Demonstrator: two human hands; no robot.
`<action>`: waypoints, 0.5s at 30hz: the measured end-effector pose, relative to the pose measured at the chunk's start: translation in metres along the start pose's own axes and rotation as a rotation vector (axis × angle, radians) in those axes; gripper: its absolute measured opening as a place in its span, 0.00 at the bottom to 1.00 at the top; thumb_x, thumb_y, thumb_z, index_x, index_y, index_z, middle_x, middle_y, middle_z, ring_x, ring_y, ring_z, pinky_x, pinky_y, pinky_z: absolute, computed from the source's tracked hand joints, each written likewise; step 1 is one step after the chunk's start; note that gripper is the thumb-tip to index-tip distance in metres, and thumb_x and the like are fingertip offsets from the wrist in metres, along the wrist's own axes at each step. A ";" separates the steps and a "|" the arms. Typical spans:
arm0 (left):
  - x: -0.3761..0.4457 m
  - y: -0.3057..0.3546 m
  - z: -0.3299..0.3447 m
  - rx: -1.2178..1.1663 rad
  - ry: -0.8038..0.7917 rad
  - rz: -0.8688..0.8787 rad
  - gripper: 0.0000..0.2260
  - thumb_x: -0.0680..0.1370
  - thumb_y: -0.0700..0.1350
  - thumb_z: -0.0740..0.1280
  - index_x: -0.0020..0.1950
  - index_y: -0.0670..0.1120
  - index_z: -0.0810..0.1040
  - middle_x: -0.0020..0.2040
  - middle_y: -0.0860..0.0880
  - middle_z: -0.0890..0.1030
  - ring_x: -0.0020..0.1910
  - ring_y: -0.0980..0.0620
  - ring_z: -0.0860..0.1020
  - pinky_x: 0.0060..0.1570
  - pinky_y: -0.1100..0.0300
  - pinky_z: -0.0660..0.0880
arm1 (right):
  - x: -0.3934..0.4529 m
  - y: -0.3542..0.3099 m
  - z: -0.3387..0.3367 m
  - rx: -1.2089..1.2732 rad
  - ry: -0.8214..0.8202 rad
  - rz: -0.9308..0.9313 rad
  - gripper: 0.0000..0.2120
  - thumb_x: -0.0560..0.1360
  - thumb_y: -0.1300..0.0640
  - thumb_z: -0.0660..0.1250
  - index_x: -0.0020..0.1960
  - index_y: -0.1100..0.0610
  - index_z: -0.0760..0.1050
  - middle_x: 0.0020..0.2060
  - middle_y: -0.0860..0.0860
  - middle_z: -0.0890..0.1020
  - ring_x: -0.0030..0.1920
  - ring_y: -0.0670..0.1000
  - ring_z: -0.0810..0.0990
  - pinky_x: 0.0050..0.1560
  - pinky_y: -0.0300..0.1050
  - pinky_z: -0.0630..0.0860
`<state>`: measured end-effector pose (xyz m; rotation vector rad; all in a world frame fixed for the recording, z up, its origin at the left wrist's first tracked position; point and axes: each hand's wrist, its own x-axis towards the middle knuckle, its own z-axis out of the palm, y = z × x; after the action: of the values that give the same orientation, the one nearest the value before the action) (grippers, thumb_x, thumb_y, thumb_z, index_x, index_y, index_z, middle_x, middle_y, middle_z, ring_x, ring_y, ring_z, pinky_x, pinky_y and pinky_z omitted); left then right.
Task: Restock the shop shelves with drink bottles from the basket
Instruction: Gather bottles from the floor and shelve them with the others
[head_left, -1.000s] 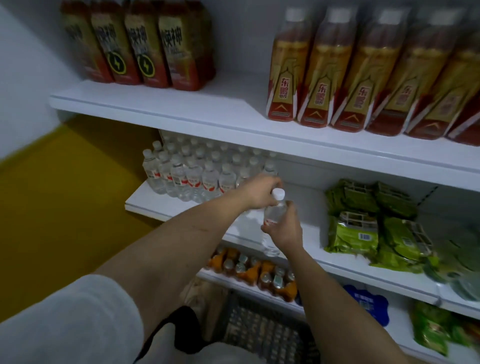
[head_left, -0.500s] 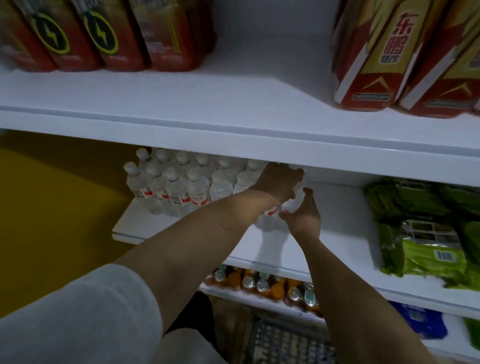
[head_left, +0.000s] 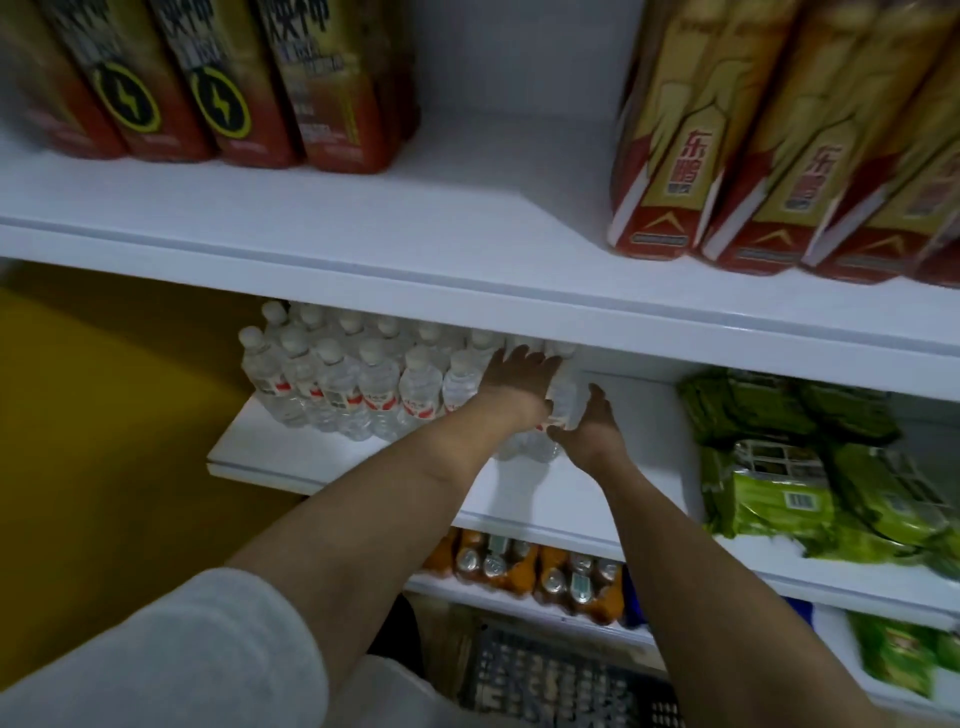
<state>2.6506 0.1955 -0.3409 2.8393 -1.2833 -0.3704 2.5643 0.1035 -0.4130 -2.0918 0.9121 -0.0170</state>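
Far left: a yellow wall (head_left: 104, 441) meets the white shelving. The top shelf (head_left: 363, 244), smooth and white, carries dark red bottles (head_left: 218, 83) with lightning-bolt labels at left and red-and-gold bottles (head_left: 727, 156) at right, with a bare gap between the two groups.

Middle shelf (head_left: 545, 499), left part: a tight block of clear plastic water bottles (head_left: 353, 384) with white caps and red-banded labels. At the block's right end, the left hand (head_left: 519, 376) lies over the bottle tops, fingers spread, and blocks the view of the bottles beneath it. Just to its right, the right hand (head_left: 592, 431) is wrapped around the lower body of one water bottle (head_left: 563, 395), which stands on the shelf against the block. The front lip of the top shelf hides the rearmost caps. Farther right lie soft green packets (head_left: 779, 493).

Lower shelf: orange bottles (head_left: 545, 571) with silver caps. Below them, a dark latticed basket (head_left: 545, 680).
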 end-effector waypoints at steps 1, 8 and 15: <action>-0.003 0.003 0.005 0.014 -0.027 -0.031 0.30 0.81 0.51 0.64 0.81 0.50 0.57 0.78 0.47 0.64 0.77 0.45 0.59 0.76 0.48 0.55 | -0.008 0.001 -0.010 -0.041 -0.020 -0.020 0.42 0.75 0.52 0.72 0.79 0.60 0.52 0.74 0.62 0.64 0.71 0.63 0.68 0.67 0.53 0.68; -0.112 0.094 0.001 -0.070 -0.030 -0.102 0.23 0.83 0.56 0.55 0.75 0.48 0.67 0.73 0.44 0.70 0.72 0.43 0.66 0.67 0.48 0.67 | -0.117 0.041 -0.111 -0.327 -0.078 -0.175 0.33 0.81 0.43 0.60 0.80 0.56 0.56 0.77 0.58 0.62 0.75 0.62 0.62 0.72 0.54 0.62; -0.193 0.207 0.004 -0.063 -0.119 -0.120 0.26 0.85 0.59 0.47 0.80 0.49 0.59 0.79 0.46 0.63 0.79 0.44 0.55 0.76 0.43 0.53 | -0.228 0.098 -0.176 -0.431 -0.113 -0.156 0.31 0.82 0.38 0.52 0.80 0.52 0.56 0.78 0.55 0.60 0.76 0.61 0.59 0.72 0.58 0.63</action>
<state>2.3734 0.2007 -0.2833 2.8873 -1.0988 -0.5796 2.2827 0.0831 -0.3003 -2.5297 0.7275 0.2333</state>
